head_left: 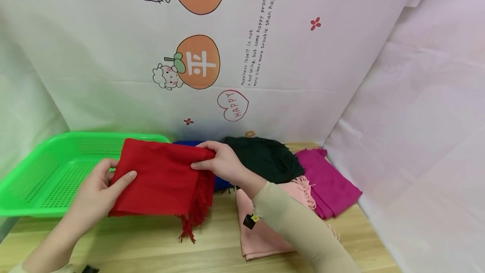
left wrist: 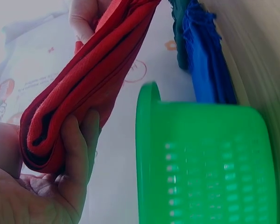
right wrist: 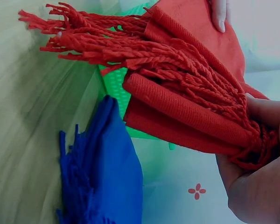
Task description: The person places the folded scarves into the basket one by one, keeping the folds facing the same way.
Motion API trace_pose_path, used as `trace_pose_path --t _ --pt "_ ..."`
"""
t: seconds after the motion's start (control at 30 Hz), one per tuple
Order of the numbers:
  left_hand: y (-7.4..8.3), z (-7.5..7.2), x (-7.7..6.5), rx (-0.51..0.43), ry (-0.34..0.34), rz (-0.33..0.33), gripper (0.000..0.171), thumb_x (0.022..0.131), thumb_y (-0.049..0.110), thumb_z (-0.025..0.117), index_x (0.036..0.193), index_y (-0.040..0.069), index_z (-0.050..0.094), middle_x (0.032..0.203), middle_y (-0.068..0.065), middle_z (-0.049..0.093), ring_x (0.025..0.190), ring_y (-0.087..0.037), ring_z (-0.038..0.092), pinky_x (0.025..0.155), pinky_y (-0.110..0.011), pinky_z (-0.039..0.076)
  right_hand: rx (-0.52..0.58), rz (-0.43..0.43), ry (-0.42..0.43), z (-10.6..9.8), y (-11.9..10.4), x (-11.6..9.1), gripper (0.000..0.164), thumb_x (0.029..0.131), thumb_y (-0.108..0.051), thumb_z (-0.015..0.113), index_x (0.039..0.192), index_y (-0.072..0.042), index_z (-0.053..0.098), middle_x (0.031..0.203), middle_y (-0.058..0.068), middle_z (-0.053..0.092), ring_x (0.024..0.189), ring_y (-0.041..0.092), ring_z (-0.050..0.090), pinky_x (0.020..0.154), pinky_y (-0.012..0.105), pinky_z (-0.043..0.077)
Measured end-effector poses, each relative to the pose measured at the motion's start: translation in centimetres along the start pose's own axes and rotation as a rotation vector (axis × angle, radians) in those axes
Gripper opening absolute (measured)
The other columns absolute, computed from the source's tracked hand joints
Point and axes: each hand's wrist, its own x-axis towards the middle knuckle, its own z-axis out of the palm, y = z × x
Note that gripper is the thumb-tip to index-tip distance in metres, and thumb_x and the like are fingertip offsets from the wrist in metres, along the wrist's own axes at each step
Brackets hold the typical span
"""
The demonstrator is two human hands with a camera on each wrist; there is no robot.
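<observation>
A folded red scarf (head_left: 159,176) with a fringed end is held up in the air between both hands. My left hand (head_left: 97,191) grips its folded left edge, thumb on the front face and fingers behind. The layered fold (left wrist: 79,88) shows in the left wrist view. At the scarf's upper right corner, my right hand (head_left: 221,161) pinches the fringed end between thumb and fingers. In the right wrist view the twisted red fringe (right wrist: 177,60) hangs loose from the layers. Behind the scarf's left part stands a green plastic basket (head_left: 34,159), partly covered by it.
On the wooden table (head_left: 212,247) lie several other folded scarves: a blue one (right wrist: 116,158) behind the red, a dark green one (head_left: 261,159), a pink one (head_left: 261,239) under the right forearm, and a magenta one (head_left: 333,184) by the right wall. A printed white sheet (head_left: 284,54) rises behind.
</observation>
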Motion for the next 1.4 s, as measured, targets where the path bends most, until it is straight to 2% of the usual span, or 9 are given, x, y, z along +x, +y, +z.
trace_pose_path --t 0.17,0.33,0.47,0.67,0.8,1.07,1.4 --pt "-0.4 -0.8 0.4 0.04 0.026 -0.01 0.045 0.114 0.04 0.066 0.139 0.006 0.05 0.089 -0.008 0.077 0.068 -0.026 0.075 0.06 -0.036 0.057 0.027 -0.018 -0.013 0.6 -0.2 1.4 0.034 0.093 -0.021 0.093 0.124 -0.023 0.08 0.118 -0.003 0.076 0.104 0.02 0.073 0.083 0.037 0.063" --pt "-0.8 -1.4 0.6 0.029 0.033 -0.035 0.048 0.115 0.041 0.065 0.141 0.004 0.049 0.09 -0.009 0.077 0.068 -0.027 0.076 0.058 -0.037 0.058 0.054 -0.025 -0.042 1.2 -0.4 2.4 0.035 0.094 -0.019 0.092 0.126 -0.022 0.079 0.118 -0.002 0.076 0.103 0.019 0.074 0.084 0.036 0.063" --pt "-1.1 -2.1 0.9 0.001 0.029 -0.03 0.046 0.115 0.038 0.065 0.141 0.004 0.048 0.092 -0.007 0.078 0.07 -0.027 0.077 0.059 -0.038 0.062 0.054 -0.025 -0.042 1.7 -0.7 3.2 0.032 0.094 -0.018 0.092 0.124 -0.021 0.08 0.115 -0.003 0.077 0.102 0.018 0.074 0.083 0.035 0.063" --pt "-1.5 -4.1 1.4 -0.068 0.044 -0.046 0.032 0.115 0.035 0.066 0.133 0.013 0.05 0.093 0.006 0.079 0.072 -0.025 0.079 0.06 -0.038 0.065 0.067 -0.047 -0.071 2.8 -1.5 4.7 0.033 0.094 -0.02 0.092 0.125 -0.02 0.08 0.114 -0.006 0.077 0.102 0.015 0.073 0.084 0.033 0.063" --pt "-1.6 -4.9 1.9 -0.063 0.059 -0.055 0.027 0.114 0.036 0.066 0.129 0.019 0.051 0.091 0.011 0.078 0.072 -0.022 0.079 0.062 -0.035 0.065 0.074 -0.041 -0.074 3.5 -1.9 5.4 0.033 0.094 -0.018 0.091 0.125 -0.018 0.08 0.112 -0.007 0.077 0.1 0.014 0.073 0.083 0.03 0.062" --pt "-2.2 -5.7 2.5 -0.048 0.064 -0.072 0.026 0.115 0.037 0.065 0.128 0.019 0.052 0.089 0.011 0.078 0.07 -0.021 0.078 0.062 -0.033 0.064 0.073 -0.028 -0.06 4.2 -2.2 6.2 0.035 0.094 -0.02 0.091 0.126 -0.016 0.079 0.111 -0.008 0.076 0.098 0.013 0.073 0.083 0.03 0.062" --pt "-3.3 -7.2 3.2 -0.113 0.064 -0.112 0.018 0.114 0.033 0.066 0.121 0.023 0.053 0.085 0.008 0.078 0.068 -0.021 0.078 0.061 -0.031 0.063 0.033 -0.04 -0.055 5.1 -3.3 7.4 0.039 0.095 -0.02 0.091 0.131 -0.013 0.078 0.111 -0.009 0.074 0.097 0.01 0.07 0.082 0.028 0.06"
